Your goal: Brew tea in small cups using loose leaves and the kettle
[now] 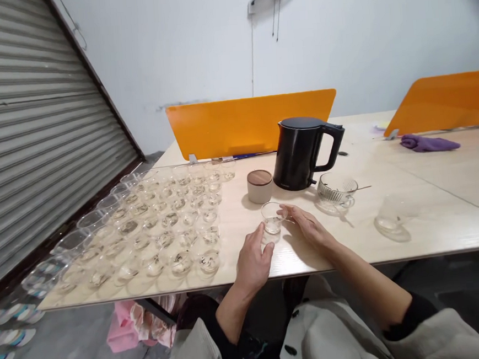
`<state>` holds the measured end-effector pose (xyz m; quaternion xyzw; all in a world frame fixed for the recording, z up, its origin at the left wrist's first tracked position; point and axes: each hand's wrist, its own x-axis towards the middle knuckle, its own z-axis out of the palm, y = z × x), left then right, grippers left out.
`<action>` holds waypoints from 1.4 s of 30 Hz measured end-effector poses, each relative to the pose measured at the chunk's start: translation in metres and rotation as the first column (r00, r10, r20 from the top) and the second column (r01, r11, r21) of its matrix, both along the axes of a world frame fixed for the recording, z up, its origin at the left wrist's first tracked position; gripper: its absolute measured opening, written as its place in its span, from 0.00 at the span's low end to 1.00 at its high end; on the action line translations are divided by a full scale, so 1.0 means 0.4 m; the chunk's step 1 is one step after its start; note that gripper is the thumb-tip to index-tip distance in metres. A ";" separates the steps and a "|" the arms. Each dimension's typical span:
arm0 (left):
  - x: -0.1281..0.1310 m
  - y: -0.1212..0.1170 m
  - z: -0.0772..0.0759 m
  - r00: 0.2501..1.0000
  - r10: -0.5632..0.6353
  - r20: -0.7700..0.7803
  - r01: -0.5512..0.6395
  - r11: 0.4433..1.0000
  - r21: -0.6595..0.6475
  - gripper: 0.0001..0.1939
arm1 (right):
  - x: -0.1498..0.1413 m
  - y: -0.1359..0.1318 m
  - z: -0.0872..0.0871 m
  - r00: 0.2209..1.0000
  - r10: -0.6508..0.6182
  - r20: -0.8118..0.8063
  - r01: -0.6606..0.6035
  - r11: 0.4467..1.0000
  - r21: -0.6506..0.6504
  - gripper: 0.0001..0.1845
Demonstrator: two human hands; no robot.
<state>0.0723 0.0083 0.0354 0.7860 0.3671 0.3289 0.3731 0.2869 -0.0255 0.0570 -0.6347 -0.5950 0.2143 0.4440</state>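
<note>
Clear plastic cup (273, 227) near table (245, 256) front edge, upright, long axis vertical, mouth up. Left hand (254, 257) half-curled against its 7 o'clock side; right hand (307, 224) loosely open at 2 o'clock. Electric kettle (297, 153): 1 o'clock of cup.

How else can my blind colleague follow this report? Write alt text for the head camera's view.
The left hand and right hand flank a clear cup on a pale table. To the left, many other cups hold dark bits; beyond stand a lidded pot and black kettle, with a ribbed cup, clear vessel and purple cloth rightward.
</note>
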 end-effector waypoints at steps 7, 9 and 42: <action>-0.017 0.004 -0.026 0.999 0.045 0.031 -0.047 0.996 0.075 0.31 | 0.003 0.004 -0.027 0.981 -0.136 -0.141 0.146 0.987 0.065 0.34; -0.029 0.014 -0.035 0.995 0.099 0.026 -0.101 0.988 0.118 0.31 | 0.011 0.003 -0.034 0.968 -0.229 -0.100 0.238 0.967 0.088 0.36; 0.015 0.058 0.005 0.737 0.238 -0.632 -0.005 0.938 0.347 0.33 | 0.062 0.000 -0.056 0.645 0.024 0.764 0.237 0.944 -0.231 0.41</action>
